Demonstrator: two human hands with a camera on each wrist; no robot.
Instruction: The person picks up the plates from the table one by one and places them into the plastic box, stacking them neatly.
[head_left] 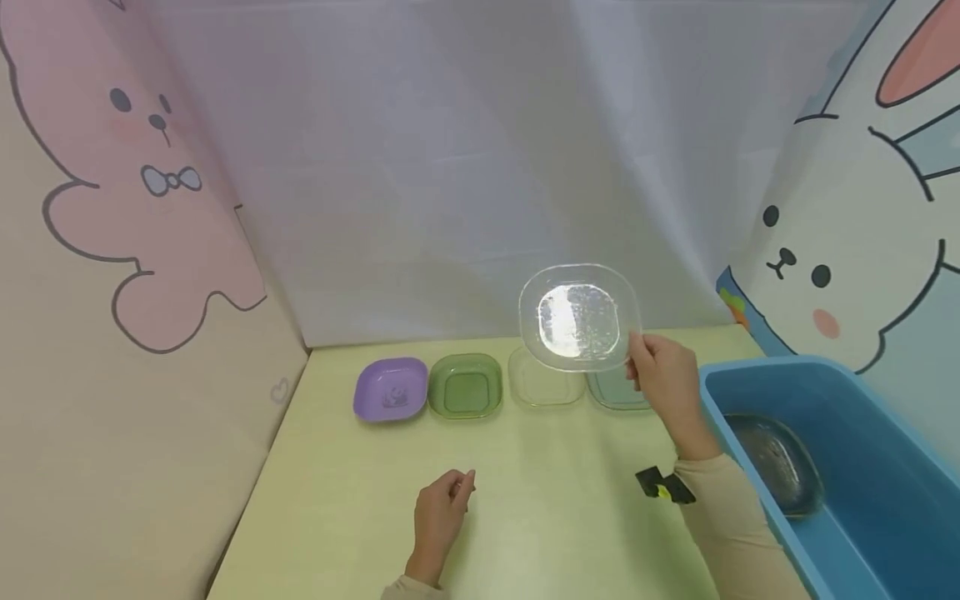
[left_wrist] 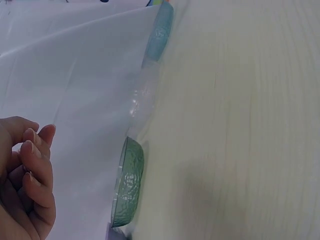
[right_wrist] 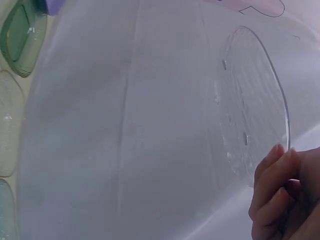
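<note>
My right hand (head_left: 663,375) pinches a clear plate (head_left: 579,318) by its right rim, holding it up above the back of the table. In the right wrist view the clear plate (right_wrist: 255,100) appears nearly edge-on, thumb and fingers at its lower rim. Below it on the table sit another clear dish (head_left: 546,387) and a blue-green dish (head_left: 618,390), both partly covered. Left of these are a green dish (head_left: 465,386) and a purple dish (head_left: 392,389). My left hand (head_left: 442,512) hovers over the front of the table, fingers loosely curled, holding nothing.
A blue tub (head_left: 832,375) stands at the right with a dark glass dish (head_left: 776,462) inside. A black piece with a yellow mark (head_left: 663,486) shows beside the right sleeve. A white curtain (head_left: 465,167) hangs behind the pale table (head_left: 322,500).
</note>
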